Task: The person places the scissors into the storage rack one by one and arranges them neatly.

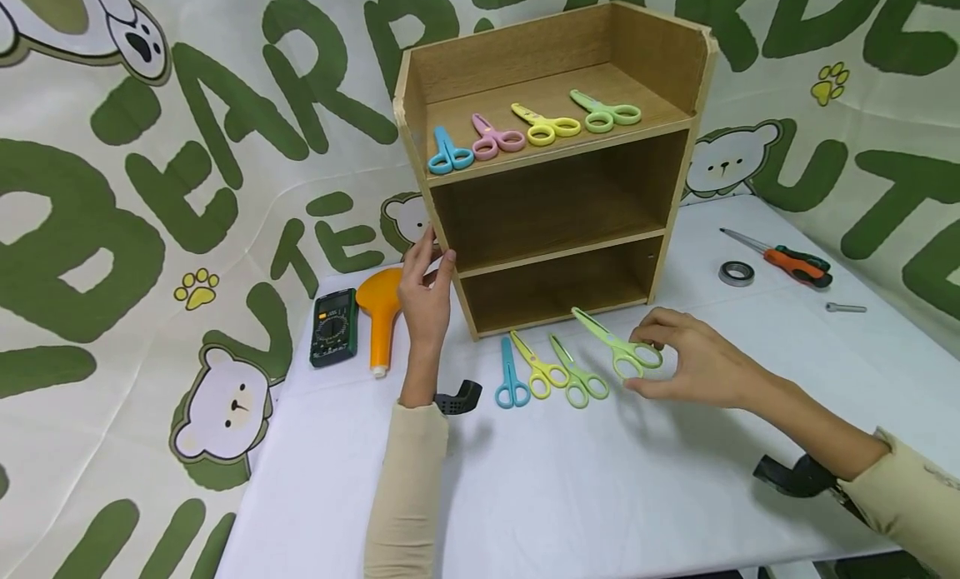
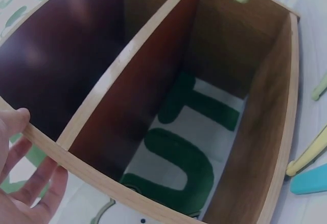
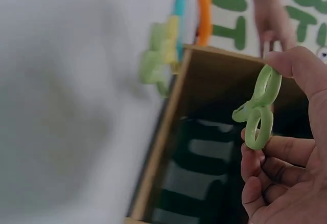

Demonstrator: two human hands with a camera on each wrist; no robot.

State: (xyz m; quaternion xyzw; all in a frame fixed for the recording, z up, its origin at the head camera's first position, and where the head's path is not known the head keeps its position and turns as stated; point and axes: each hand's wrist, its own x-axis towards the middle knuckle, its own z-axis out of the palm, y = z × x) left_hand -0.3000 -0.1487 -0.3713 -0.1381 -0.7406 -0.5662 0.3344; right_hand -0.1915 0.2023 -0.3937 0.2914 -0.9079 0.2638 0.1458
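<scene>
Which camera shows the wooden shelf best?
The head view: it shows the wooden shelf nearly whole, all three levels. The left wrist view is closer but crops it; the right wrist view shows only part, behind the right hand.

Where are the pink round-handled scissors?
In the head view, the pink scissors lie atop the brown wooden shelf, toward the left, between blue scissors and yellow scissors.
</scene>
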